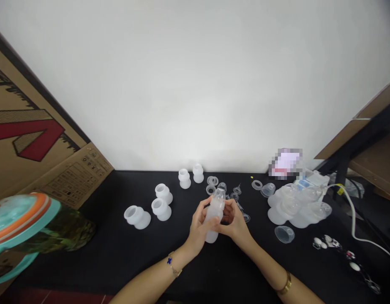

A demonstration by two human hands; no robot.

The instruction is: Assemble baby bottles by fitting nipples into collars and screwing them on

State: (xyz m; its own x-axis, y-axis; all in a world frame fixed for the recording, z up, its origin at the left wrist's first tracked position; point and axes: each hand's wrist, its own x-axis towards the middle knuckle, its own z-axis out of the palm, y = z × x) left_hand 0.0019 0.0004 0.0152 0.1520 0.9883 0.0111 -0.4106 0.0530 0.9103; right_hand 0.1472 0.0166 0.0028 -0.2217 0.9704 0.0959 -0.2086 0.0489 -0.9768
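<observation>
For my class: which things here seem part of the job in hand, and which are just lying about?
Likely part of the job:
clear-topped bottle, held in the left hand and right hand
open white bottles
small clear parts
loose clear cap
clear-topped bottle cluster

Probably just lying about:
lidded container
cardboard box
white cable
beaded string

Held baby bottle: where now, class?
In the head view, the baby bottle is low, right of centre, between left hand and right hand, near clear rings.
</observation>
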